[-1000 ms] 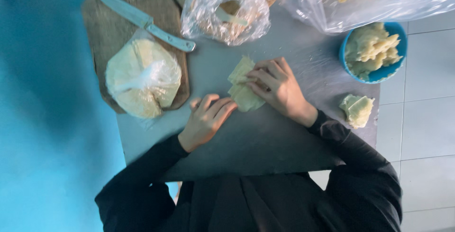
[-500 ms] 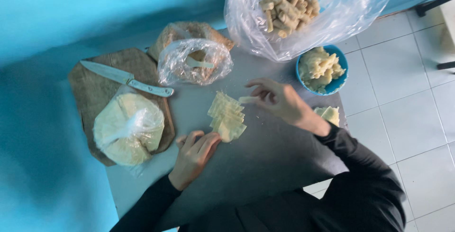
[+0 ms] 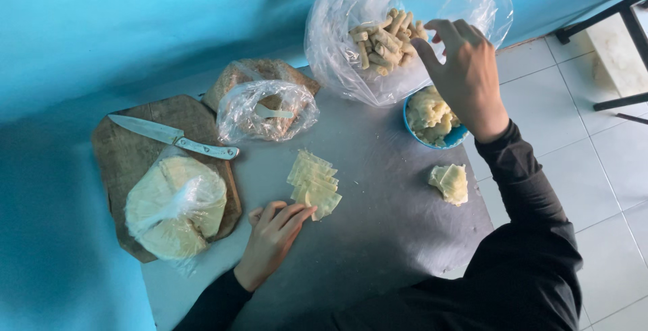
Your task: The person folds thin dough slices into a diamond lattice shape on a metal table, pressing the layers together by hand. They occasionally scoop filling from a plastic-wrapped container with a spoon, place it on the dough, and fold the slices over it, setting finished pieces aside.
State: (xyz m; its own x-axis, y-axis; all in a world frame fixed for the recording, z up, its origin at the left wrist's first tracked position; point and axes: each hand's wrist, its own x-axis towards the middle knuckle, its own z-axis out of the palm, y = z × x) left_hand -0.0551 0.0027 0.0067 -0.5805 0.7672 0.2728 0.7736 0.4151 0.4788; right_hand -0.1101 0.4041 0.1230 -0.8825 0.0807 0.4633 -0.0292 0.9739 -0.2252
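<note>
A knife (image 3: 172, 138) is lying on a wooden board (image 3: 128, 159) beside a bagged stack of round wrappers (image 3: 174, 207); a blue bowl (image 3: 451, 138) is sitting near a dough lump (image 3: 450, 183).

The worktop (image 3: 378, 236) is plain grey against a bright blue wall (image 3: 135, 27). On it, pale yellow dough sheets (image 3: 314, 184) lie right of a brown wooden cutting board (image 3: 135, 155), which carries a silver-bladed knife (image 3: 172, 137). Further right sits a blue bowl (image 3: 453, 138), behind it a clear plastic bag (image 3: 398, 27) of beige rolls (image 3: 385, 39).

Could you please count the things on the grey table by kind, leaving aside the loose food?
Plastic bags: 3 (rolls bag, middle bag, wrapper bag)
Wooden boards: 2 ()
Knife: 1
Blue bowl: 1
Total: 7
</note>
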